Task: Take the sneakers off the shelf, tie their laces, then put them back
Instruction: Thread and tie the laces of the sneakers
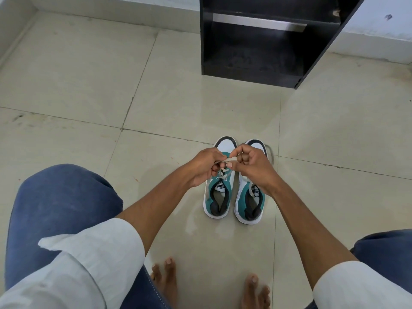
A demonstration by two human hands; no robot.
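Floor [78, 85]: glossy beige tiles, thin dark grout lines, a few scuff marks. Black shelf [256, 47] stands on it against a white wall [374, 36]. White skirting [124, 7] runs left of shelf. Soft, even light; faint sheen before shelf.

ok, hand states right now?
Left hand: closed, pinching the lace of the left sneaker.
Right hand: closed on the same lace.

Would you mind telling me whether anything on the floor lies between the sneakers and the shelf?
Nothing visible does. Only bare floor tiles separate the sneakers from the shelf, whose lower compartment looks empty. Both hands are holding the laces.
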